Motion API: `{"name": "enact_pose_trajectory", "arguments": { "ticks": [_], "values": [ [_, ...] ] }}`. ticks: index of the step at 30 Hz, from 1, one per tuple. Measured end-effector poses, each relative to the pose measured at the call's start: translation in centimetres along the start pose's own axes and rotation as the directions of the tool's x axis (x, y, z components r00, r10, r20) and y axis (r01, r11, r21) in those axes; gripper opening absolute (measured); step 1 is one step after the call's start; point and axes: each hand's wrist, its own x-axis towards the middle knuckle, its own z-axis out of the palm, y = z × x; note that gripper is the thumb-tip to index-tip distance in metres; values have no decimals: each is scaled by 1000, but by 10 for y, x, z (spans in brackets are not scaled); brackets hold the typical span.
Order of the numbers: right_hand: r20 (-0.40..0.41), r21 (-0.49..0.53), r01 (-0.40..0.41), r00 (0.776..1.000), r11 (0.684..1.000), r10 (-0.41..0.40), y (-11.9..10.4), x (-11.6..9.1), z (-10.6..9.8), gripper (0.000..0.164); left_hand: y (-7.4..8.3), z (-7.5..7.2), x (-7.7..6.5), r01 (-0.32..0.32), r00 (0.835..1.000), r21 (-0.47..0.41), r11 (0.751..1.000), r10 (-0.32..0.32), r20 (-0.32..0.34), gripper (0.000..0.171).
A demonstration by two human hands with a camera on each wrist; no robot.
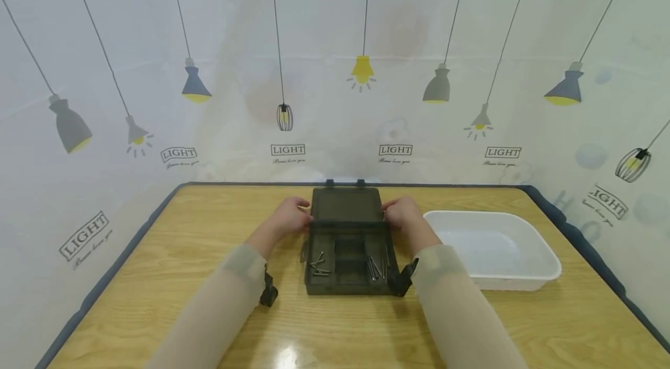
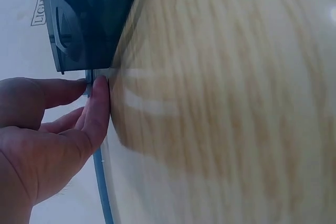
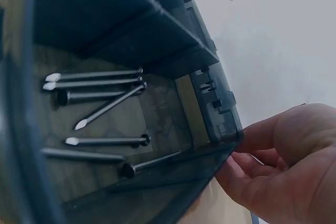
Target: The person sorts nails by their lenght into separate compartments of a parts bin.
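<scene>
A dark, see-through plastic storage box (image 1: 349, 286) lies on the table, its lid (image 1: 348, 204) folded back toward the wall. Short screws (image 1: 320, 267) lie in its left compartment. Several nails (image 3: 97, 84) lie loose in the right compartment. At the box's far left corner, my left hand (image 1: 292, 215) has thumb and fingers brought together by the lid's edge; the exact contact is partly hidden. My right hand (image 3: 294, 161) pinches the far right corner with thumb and fingers.
A white plastic tub (image 1: 494, 249) stands on the wooden table (image 1: 209, 223), to the right of my right forearm. Behind the table hangs a pale cloth (image 1: 324, 20) printed with lamps. Dark edging (image 1: 251, 184) runs along the table's back.
</scene>
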Motion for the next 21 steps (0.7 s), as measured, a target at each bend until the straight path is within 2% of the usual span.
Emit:
{"name": "enact_pose_trajectory", "arguments": {
  "ticks": [6, 12, 16, 21],
  "values": [
    [-13, 51, 7, 1000, 999, -6, 0, -1, 3, 53, -6, -3, -1, 31, 999, -109, 994, -35, -28, 51],
    [23, 153, -21, 1000, 988, 17, 3, 1, 1, 52, -8, -3, -2, 67, 997, -206, 976, -73, -26, 49],
    [38, 232, -30, 999, 972, 21, 1, -4, 1, 51, -7, -3, -3, 75, 996, -247, 966, -85, -28, 47],
    [47, 256, -19, 999, 967, 7, 0, -8, 0, 50, -8, -2, -3, 60, 996, -269, 961, -74, -40, 47]
  ]
}}
